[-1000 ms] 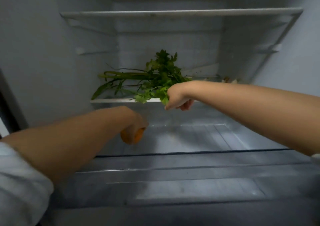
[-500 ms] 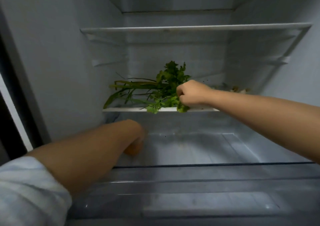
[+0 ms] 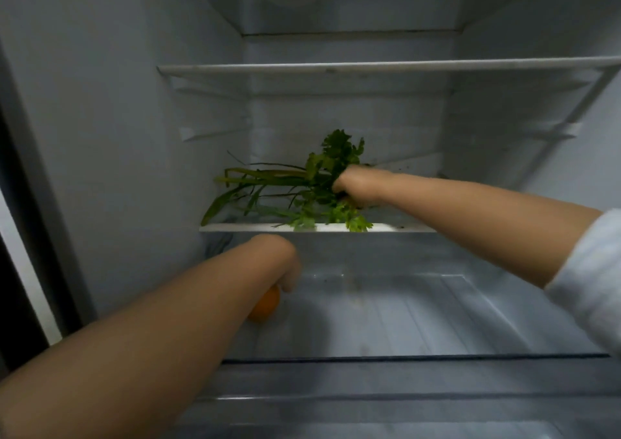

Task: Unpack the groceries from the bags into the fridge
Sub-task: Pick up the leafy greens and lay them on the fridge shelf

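The right hand (image 3: 358, 186) has its grip closed on a bunch of leafy herbs (image 3: 302, 186), laying them flat on the middle shelf (image 3: 396, 227) so they won't crush. Below that shelf, the left hand (image 3: 285, 267) wraps an orange (image 3: 265, 306), lowering it toward the fridge floor.

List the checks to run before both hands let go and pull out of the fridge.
1. Leafy greens lying on the middle shelf: ok.
2. Greens clear of the shelf's front edge: not ok, some leaves overhang it.
3. Right hand grip released from the greens: cannot tell, fingers hidden among the leaves.
4. Orange fruit resting on the lower shelf: cannot tell, the left hand covers it.
5. Free space beside the orange: ok.
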Available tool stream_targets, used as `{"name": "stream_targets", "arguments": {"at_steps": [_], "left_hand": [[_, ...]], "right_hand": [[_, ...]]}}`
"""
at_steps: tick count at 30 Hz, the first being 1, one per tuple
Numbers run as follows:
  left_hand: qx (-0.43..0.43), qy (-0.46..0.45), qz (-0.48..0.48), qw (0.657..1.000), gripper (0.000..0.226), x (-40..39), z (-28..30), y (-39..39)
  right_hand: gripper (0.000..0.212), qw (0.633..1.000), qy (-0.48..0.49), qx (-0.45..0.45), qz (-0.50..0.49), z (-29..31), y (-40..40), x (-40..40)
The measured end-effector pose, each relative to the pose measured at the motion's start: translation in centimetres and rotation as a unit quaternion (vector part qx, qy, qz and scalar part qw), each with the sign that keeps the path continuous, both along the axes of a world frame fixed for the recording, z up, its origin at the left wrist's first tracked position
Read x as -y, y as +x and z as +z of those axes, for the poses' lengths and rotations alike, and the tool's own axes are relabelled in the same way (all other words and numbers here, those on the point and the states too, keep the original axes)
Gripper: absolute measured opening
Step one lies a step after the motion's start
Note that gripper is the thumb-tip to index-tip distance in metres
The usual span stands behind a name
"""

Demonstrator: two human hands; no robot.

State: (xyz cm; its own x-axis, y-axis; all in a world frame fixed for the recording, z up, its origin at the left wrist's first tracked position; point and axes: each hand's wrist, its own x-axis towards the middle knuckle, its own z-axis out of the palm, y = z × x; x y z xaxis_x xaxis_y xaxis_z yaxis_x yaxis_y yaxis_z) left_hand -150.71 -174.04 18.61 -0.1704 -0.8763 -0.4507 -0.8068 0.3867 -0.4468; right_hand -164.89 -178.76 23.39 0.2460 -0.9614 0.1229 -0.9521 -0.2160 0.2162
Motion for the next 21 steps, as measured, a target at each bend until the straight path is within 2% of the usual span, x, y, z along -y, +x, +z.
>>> {"name": "stream_targets", "arguments": {"at_steps": [2,4,6,9,13,18,21], "left_hand": [[-0.018,-0.053,-0.010,0.998,0.043,0.2,0.5,0.1],[-0.070,-0.149,-0.032,0.986,0.042,0.2,1.0,-0.3],[-0.138,-0.224,-0.055,0.963,0.037,0.3,1.5,-1.4],[-0.207,-0.286,-0.064,0.933,0.031,0.3,2.1,-2.2],[-0.214,-0.313,-0.048,0.924,0.029,0.5,2.1,-1.2],[-0.243,-0.292,-0.037,0.924,0.026,0.4,2.6,-0.7],[-0.253,-0.288,-0.045,0.922,0.028,0.0,3.3,-0.7]], "right_hand": [[0.029,0.996,-0.007,0.074,-0.059,0.4,0.9,1.6],[0.028,0.991,-0.027,0.092,-0.099,0.4,1.2,3.3],[0.030,0.991,-0.024,0.084,-0.105,0.2,1.3,3.9],[0.038,0.995,0.039,0.039,-0.084,-0.3,1.5,3.3],[0.036,0.996,0.075,0.016,-0.046,-0.1,1.1,1.7],[0.048,0.998,0.060,0.004,-0.018,0.6,-0.1,-0.6],[0.043,0.998,0.057,-0.003,-0.002,0.9,-0.9,-2.7]]}}
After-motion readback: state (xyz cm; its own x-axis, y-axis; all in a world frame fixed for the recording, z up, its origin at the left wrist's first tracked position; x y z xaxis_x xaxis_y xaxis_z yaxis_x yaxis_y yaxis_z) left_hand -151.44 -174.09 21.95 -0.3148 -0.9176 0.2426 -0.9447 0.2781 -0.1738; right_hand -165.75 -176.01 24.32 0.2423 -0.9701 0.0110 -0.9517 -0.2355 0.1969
